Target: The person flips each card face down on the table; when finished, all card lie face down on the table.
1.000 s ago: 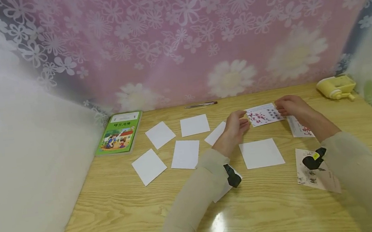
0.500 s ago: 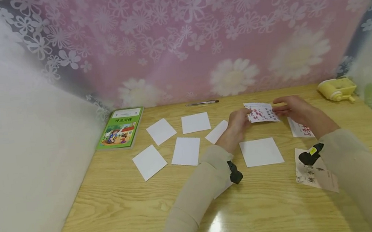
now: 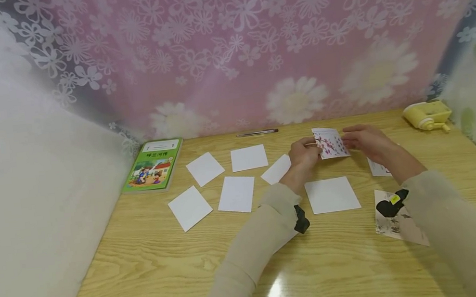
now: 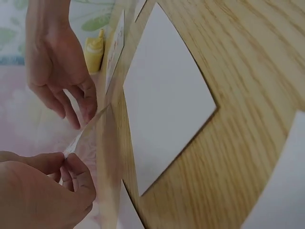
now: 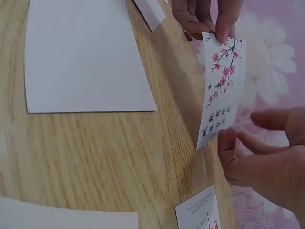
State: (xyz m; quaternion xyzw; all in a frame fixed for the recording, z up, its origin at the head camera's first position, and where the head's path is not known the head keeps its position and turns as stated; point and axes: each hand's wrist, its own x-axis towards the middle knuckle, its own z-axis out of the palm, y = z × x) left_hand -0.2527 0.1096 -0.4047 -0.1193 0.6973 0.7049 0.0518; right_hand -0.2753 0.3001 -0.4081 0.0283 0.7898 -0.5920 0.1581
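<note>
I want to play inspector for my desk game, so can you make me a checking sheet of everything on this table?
Surface: wooden table, pale grain, with a shiny light spot near the front edge.
Job's things: blossom card held up off the table, printed with pink flowers and small writing.
Clutter: blank white cards spread face down; two printed cards under the right arm; green picture book at the left; pen at the back; yellow gadget at the far right.
Hands: left hand pinches one edge of the blossom card; right hand pinches the other.
Cables: nothing seen.
Surroundings: pink flowered cloth behind; white covering at the left.
</note>
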